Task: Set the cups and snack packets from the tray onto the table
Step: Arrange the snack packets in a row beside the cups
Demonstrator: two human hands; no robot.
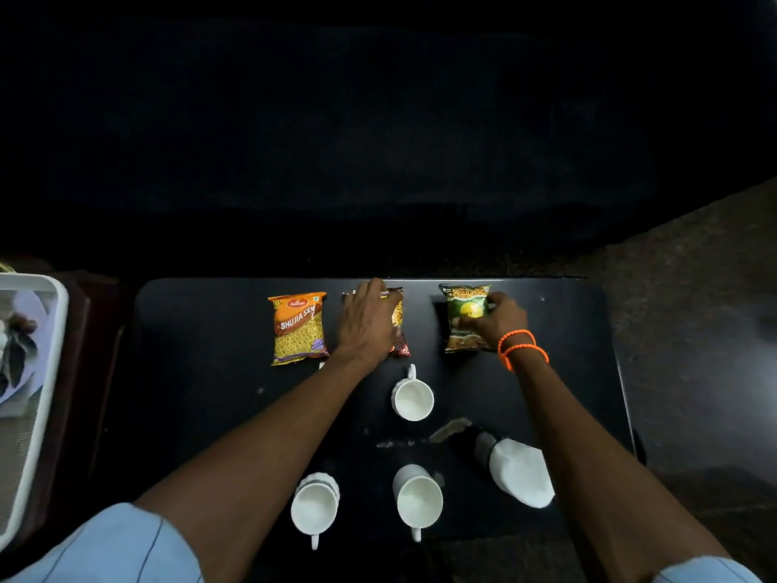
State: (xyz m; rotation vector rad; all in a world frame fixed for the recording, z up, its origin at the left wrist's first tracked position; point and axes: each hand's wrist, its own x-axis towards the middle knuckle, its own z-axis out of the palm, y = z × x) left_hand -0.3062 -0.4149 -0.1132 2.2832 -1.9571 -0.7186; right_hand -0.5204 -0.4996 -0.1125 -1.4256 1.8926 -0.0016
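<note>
Packets were already out on the black table [202, 372], three in a row along the far edge: an orange one [297, 328], a dark red one [399, 326] in the middle and a green one [464, 317] on the right. Four white cups [413, 398] sat nearer, one of them (the right one [519, 471]) lying tipped on its side. The tray [31, 372] was off to the left, clear of the table.

My guess is these bags handle light, soft and crinkly, a bit slippery, so pinching an edge or side seam beats squeezing the puffy middle. The cups look like ceramic, so breakable; best taken by the handle.

Left hand [368, 319] lay flat over the red packet, fingers close together and reaching to its far end, pressing rather than gripping as far as I could tell. Right hand [500, 319] had its fingers curled on the green packet's right side, a loose pinch at the edge.
</note>
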